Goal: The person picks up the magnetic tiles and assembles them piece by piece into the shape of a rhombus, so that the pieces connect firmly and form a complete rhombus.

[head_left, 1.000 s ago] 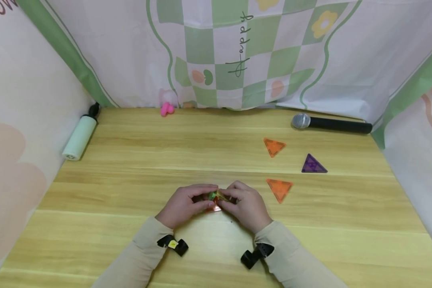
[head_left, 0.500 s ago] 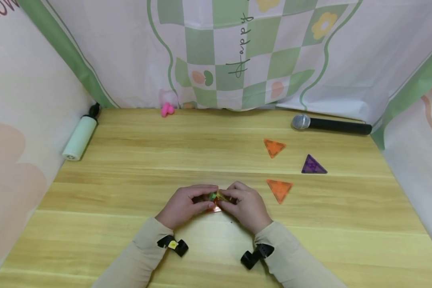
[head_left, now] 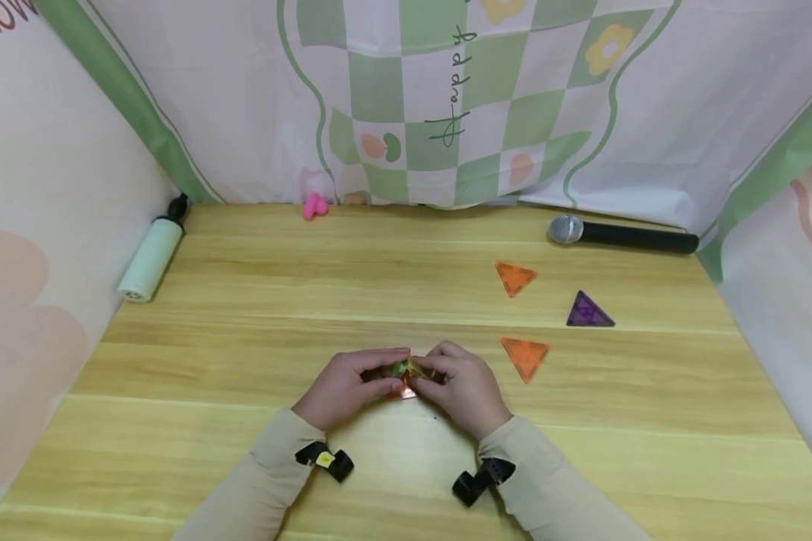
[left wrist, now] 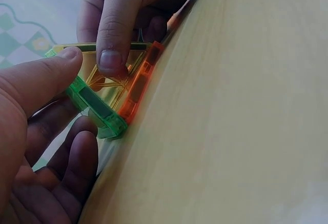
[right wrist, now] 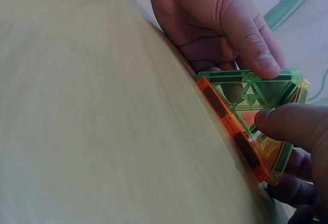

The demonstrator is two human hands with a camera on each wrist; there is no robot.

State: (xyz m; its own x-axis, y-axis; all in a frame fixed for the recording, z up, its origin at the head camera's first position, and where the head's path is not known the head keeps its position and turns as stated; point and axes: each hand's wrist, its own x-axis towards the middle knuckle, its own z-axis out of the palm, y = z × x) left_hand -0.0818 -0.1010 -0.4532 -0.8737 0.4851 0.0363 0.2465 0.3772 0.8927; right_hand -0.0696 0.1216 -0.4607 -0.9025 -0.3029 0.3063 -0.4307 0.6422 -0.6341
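In the head view my left hand (head_left: 348,387) and right hand (head_left: 467,383) meet at the near middle of the table. Between them stands a small form of translucent triangular magnetic tiles. My left thumb and fingers pinch a green tile (left wrist: 95,103), which leans inward. A yellow tile (right wrist: 283,160) leans against it at the top, pinched by my right hand. Under both, an orange tile (left wrist: 139,88) lies on the tabletop, its edge meeting the lower edges of the other two. My fingers hide part of the form, so its far side is not visible.
Two loose orange triangles (head_left: 526,357) and a purple triangle (head_left: 590,309) lie to the right on the wooden table (head_left: 243,315). A microphone (head_left: 622,233) rests at the back right. A pink object (head_left: 314,205) sits at the back edge, and a pale green cylinder (head_left: 150,259) at the left.
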